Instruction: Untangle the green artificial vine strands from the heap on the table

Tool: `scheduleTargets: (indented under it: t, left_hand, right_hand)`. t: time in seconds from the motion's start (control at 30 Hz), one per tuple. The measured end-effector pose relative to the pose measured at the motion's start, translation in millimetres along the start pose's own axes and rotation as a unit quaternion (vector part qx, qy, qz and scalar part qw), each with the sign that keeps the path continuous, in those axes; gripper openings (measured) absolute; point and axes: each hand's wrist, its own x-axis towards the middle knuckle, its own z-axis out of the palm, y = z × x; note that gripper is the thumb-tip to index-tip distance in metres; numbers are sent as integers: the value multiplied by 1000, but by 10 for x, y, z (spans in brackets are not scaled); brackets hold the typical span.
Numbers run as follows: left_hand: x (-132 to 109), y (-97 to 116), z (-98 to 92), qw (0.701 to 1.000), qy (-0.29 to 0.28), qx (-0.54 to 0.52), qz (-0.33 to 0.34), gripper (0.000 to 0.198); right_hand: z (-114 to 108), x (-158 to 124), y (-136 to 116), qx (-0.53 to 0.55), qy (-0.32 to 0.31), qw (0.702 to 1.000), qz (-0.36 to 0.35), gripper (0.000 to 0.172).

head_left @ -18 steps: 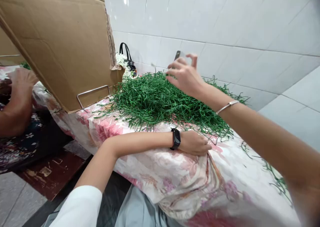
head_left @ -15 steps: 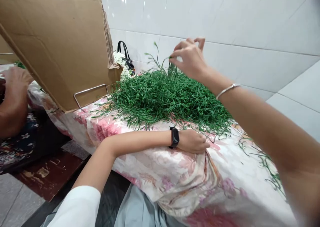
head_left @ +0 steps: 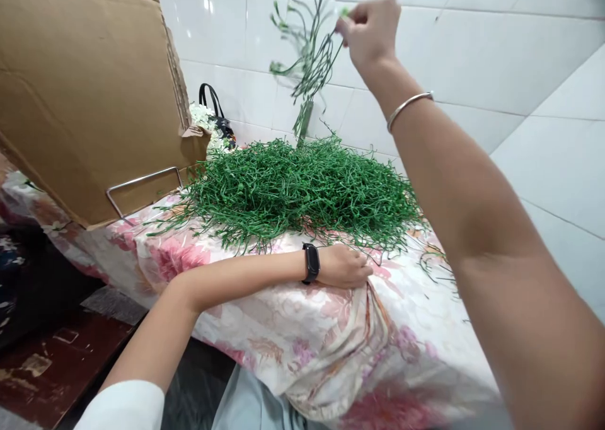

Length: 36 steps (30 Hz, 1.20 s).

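Observation:
Raised in front of the white tiles, my right hand [head_left: 371, 29] is closed in a pinch on a tangled bunch of thin green stems [head_left: 316, 67] with small bud-like tips. The bunch hangs to the left of the fingers, partly blurred. Below it lies a wide heap of similar green stems [head_left: 302, 184], heaped on the tablecloth. My left hand [head_left: 344, 266], with a black band on its wrist, rests at the near table edge with curled fingers. Folds of the floral tablecloth [head_left: 283, 319] are gathered at those fingers; the fingertips are hidden.
A large cardboard sheet [head_left: 89, 96] stands at the left behind a bent metal rod [head_left: 142, 176]. White flowers [head_left: 203, 118] and a black-handled bag [head_left: 222, 124] stand by the tiled wall [head_left: 458, 58]. Loose stems [head_left: 432, 263] lie at right. A dark red wooden surface [head_left: 61, 360] is lower left.
My right hand has risen, lifting the bunch of green stems up off the heap. My left hand stays at the table edge. The view has shifted slightly right.

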Motion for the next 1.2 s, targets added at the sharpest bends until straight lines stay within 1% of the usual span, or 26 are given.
scheduleTargets:
  t: [0.03, 0.1, 0.17, 0.2, 0.23, 0.27, 0.37, 0.4, 0.43, 0.47, 0.5, 0.57, 0.6, 0.67, 0.73, 0.83, 0.9, 0.93, 1.03, 1.07, 1.1, 1.2]
  left_hand:
    - [-2, 5, -5, 1000, 1, -2, -4, 28]
    - [-6, 14, -9, 1000, 0, -6, -12, 27]
    - [-11, 22, -8, 1000, -1, -7, -17, 26]
    - [-14, 27, -6, 1000, 1, -6, -18, 27]
    - [-16, 31, -7, 1000, 4, -5, -19, 27]
    - [-16, 35, -9, 1000, 7, -6, -20, 27]
    - [-13, 52, -38, 1000, 13, -11, -26, 24]
    - [-10, 59, -55, 999, 10, -12, -29, 24]
    - [-7, 67, -74, 999, 9, -15, -33, 25]
    - [-4, 74, -95, 999, 11, -19, -43, 27]
    - [-2, 81, -117, 998, 16, -25, -53, 29]
    - [-2, 88, -158, 994, 37, -37, -91, 30]
    - [-3, 85, -173, 991, 46, -40, -116, 30]
    - [-11, 67, -188, 986, 52, -38, -151, 30]
    - [-20, 36, -180, 987, 40, -34, -154, 32]
    - [-30, -2, -148, 990, -3, -25, -136, 34]
    - [-31, -6, -138, 992, -22, -27, -122, 33]
    - [-30, -2, -140, 993, -24, -32, -115, 32]
    - [-28, 25, -172, 988, -1, -57, -141, 34]
    - [-30, 33, -185, 988, 9, -69, -135, 36]
    - [-33, 41, -194, 990, 17, -84, -111, 36]
    - [-47, 52, -185, 992, 10, -127, -2, 34]
  right_hand:
    - [-32, 7, 35, -3, 28, 1000, 8, 44]
    - [-108, -6, 131, -22, 122, 992, 28, 37]
    - [-195, -53, 253, -37, 212, 975, 49, 30]
    - [-239, -86, 321, -44, 248, 966, 55, 28]
    - [-282, -127, 393, -48, 265, 961, 59, 26]
    - [-321, -174, 469, -50, 269, 960, 63, 24]
    - [-404, -362, 703, -40, 249, 964, 85, 17]
    - [-421, -442, 776, -27, 253, 963, 89, 16]
    - [-432, -529, 843, 3, 290, 953, 86, 16]
    - [-440, -624, 901, 31, 304, 949, 75, 16]
    - [-444, -725, 947, 59, 290, 953, 69, 15]
    - [-450, -936, 1006, 107, 224, 967, 63, 19]
    - [-455, -1044, 1019, 127, 206, 968, 63, 22]
    - [-472, -1258, 1019, 153, 193, 967, 63, 28]
    - [-500, -1468, 989, 163, 164, 970, 73, 31]
    - [-566, -1762, 907, 185, 122, 970, 96, 28]
    - [-625, -1922, 840, 238, 101, 962, 91, 24]
    - [-659, -1986, 807, 279, 87, 953, 80, 25]
    - [-770, -2109, 716, 397, 38, 916, 42, 40]
    - [-805, -2134, 690, 415, 28, 909, 36, 41]
    - [-835, -2154, 665, 413, 24, 909, 39, 39]
    - [-881, -2209, 609, 347, 47, 935, 62, 27]
